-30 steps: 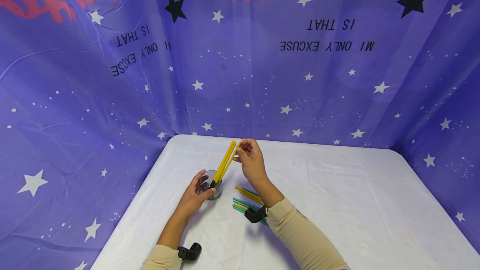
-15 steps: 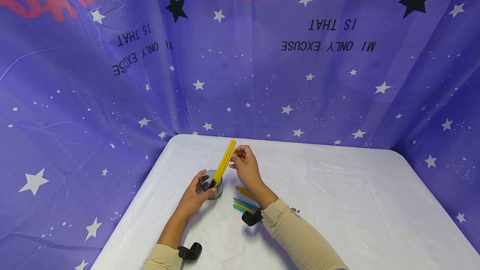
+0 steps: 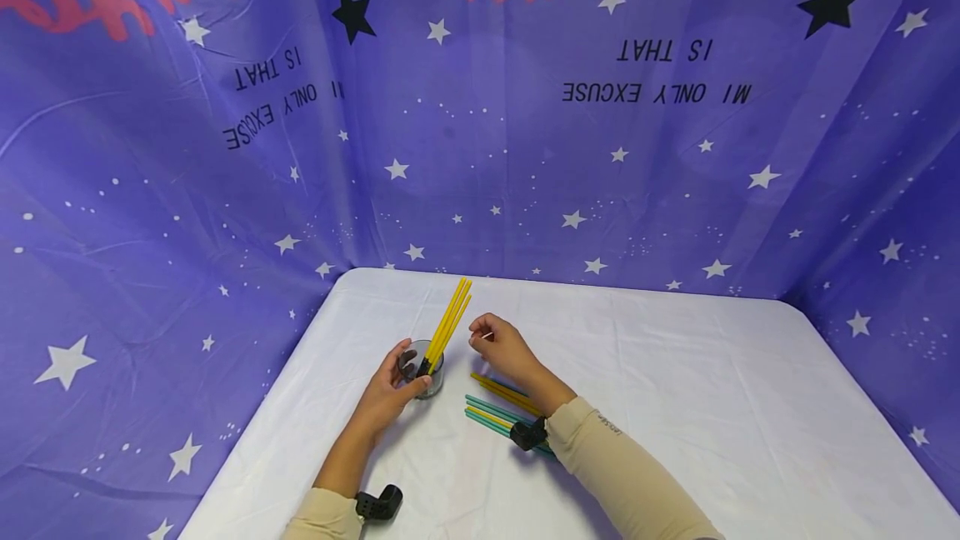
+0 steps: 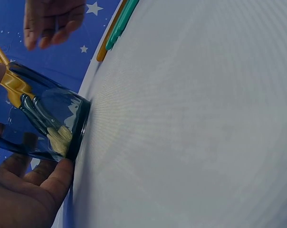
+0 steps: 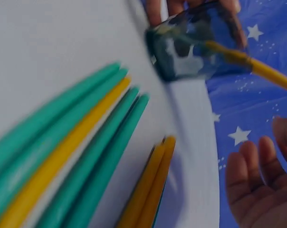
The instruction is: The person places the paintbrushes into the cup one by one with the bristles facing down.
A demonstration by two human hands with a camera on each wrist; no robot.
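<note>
The glass tumbler [image 4: 55, 97] of yellow paintbrushes [image 3: 449, 325] is clasped by the left hand [image 3: 388, 394], presumably for steadiness, while nothing is held by the half-curled right hand [image 3: 506, 348].

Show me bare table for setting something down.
Widest: the white table right of the right sleeve. Smaller: between it and the left sleeve, nearer the person than the loose brushes. Crowded: the middle, where the left hand holds the glass near the right hand.
</note>
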